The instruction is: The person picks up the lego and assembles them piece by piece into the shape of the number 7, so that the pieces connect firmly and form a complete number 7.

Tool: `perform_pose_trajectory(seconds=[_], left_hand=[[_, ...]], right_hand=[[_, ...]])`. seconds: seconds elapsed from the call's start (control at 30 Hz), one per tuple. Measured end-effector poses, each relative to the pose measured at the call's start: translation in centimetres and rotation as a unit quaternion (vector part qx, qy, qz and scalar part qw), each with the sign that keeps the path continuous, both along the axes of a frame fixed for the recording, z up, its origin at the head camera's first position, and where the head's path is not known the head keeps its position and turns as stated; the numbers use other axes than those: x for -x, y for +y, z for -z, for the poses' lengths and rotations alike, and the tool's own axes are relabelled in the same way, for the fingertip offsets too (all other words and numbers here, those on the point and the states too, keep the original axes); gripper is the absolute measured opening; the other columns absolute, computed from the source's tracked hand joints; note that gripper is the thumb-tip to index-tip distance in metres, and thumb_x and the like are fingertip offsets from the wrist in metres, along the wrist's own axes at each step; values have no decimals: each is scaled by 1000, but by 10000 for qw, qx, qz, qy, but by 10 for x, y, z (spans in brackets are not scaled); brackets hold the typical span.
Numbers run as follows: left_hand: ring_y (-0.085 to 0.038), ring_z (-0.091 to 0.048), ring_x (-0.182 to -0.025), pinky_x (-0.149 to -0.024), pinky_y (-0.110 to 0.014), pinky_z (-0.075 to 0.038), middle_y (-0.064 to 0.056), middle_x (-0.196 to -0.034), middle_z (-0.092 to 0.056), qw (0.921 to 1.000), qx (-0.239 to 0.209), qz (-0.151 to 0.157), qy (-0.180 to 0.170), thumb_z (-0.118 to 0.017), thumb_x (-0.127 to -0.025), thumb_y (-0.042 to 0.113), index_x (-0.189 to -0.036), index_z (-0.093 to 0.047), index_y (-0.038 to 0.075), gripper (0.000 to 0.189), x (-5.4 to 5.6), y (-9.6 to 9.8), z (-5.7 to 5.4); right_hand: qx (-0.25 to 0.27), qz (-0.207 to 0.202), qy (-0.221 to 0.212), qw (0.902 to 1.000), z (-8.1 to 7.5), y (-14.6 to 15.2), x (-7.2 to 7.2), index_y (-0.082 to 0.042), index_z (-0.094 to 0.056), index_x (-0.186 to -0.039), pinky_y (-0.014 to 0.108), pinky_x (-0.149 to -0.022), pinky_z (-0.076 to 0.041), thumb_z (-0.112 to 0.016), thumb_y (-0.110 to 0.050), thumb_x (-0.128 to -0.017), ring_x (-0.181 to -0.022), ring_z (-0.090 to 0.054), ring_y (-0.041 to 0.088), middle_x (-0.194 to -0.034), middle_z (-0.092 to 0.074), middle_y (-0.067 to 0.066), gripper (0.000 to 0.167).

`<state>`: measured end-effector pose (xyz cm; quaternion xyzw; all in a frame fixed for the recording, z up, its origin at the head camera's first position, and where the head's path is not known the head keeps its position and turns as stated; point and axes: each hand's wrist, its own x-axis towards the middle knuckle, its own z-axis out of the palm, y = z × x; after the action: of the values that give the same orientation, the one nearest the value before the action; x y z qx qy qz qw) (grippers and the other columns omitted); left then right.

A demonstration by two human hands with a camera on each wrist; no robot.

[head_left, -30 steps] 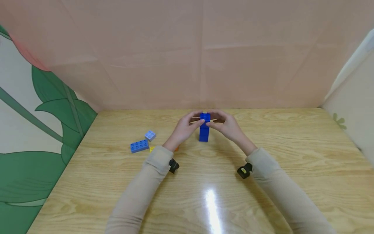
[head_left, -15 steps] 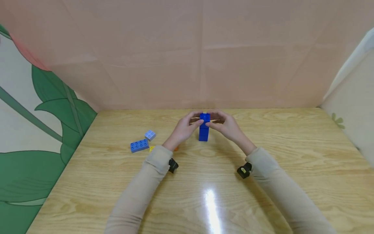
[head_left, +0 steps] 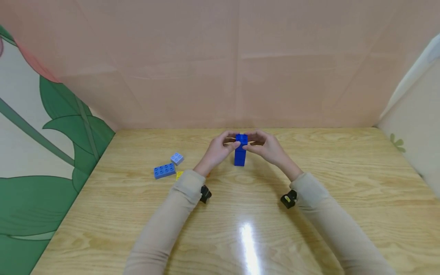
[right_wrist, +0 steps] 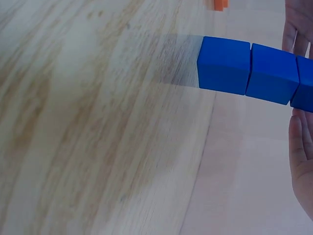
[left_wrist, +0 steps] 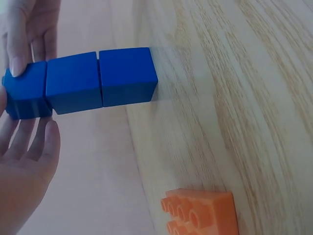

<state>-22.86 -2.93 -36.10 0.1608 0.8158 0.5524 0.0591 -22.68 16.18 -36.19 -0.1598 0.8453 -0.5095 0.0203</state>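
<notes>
Green painted leaves (head_left: 58,145) open the scene on the far left, with a pink backdrop (head_left: 220,68) running behind both hands and a wood-grain table (head_left: 343,221) beneath them. Out to the left of the left hand sits a long blue brick (head_left: 164,171), a pale blue one (head_left: 177,158) just beyond its end, then a sliver of yellow brick (head_left: 179,175) beside the sleeve. An orange brick (left_wrist: 208,213) peeks out by the left wrist. And here's the left hand (head_left: 217,151), thumb on the near face of the top block, pinching! Between the hands stands a blue tower (head_left: 240,157), three blocks high, its foot on the wood; how snugly the top one sits is hard to judge. Across from it, the right hand (head_left: 268,149) pinches that same top block, thumb in front. Farther right, a pale wall (head_left: 419,126) carries a small green flower (head_left: 398,142).
</notes>
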Motion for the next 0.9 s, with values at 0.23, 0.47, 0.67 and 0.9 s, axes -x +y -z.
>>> perform_pose_trajectory(seconds=[0.23,0.47,0.67,0.9], left_hand=[[-24,-57,-120,-98,-35,-51,-11,-130,-60,9999,111,15,95,-56,-97,21,-131,-54,9,36,1,-1,1],[-25,-57,-121,-100,-37,-50,-12,-130,-58,9994,221,125,248,-55,-97,25,-132,-52,7,39,2,-1,3],[-25,-57,-120,-99,-36,-51,-12,-130,-58,9994,210,122,232,-55,-97,25,-132,-52,7,40,1,-1,4],[-21,-55,-125,-102,-35,-49,-7,-135,-58,9990,393,143,129,-57,-96,34,-135,-52,15,44,2,-13,2]], right_hand=[[4,-74,17,10000,1,0,3,1,-57,-123,39,-94,-53,-69,-16,-88,-108,-62,33,-122,-63,21,40],[49,-105,-13,9999,3,1,3,1,-56,-124,16,-82,-52,-68,-15,-89,-111,-61,33,-122,-63,21,40],[72,-193,159,9997,7,0,4,3,-53,-123,23,-86,-53,-69,-7,-87,-110,-60,34,-119,-62,23,41],[45,-415,231,9989,6,-2,4,5,-50,-122,50,-95,-50,-68,-4,-86,-111,-59,38,-119,-61,25,41]])
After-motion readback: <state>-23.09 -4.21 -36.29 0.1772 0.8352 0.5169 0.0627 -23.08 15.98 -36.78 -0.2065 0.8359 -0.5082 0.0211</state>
